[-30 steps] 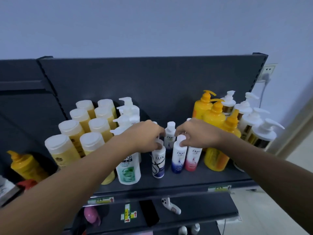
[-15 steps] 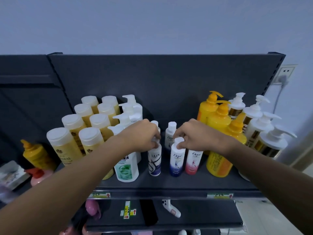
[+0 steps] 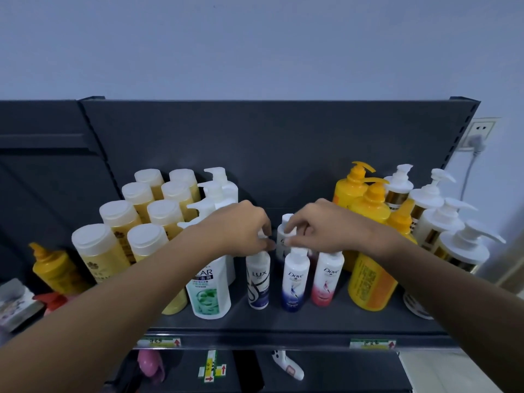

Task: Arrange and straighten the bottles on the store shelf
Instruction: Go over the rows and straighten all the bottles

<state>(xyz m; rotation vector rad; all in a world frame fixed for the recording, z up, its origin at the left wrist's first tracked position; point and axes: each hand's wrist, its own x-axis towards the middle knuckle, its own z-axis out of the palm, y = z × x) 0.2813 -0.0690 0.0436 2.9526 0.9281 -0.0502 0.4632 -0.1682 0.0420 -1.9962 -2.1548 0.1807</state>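
Observation:
Three small bottles stand upright in a row at the middle of the dark shelf: a white Lux bottle, a white-and-blue Dove bottle and a white-and-pink Dove bottle. My left hand pinches the cap of the Lux bottle. My right hand pinches the cap of the blue Dove bottle. Another small white bottle stands behind them, partly hidden by my fingers.
Several yellow bottles with white caps and white pump bottles fill the left side, with a Clear bottle in front. Orange pump bottles and white-and-gold pump bottles crowd the right. A lower shelf holds small items.
My view has shifted slightly, so the shelf sits more centred. Both hands stay on the caps of the small bottles, and the bottles stand a little straighter.

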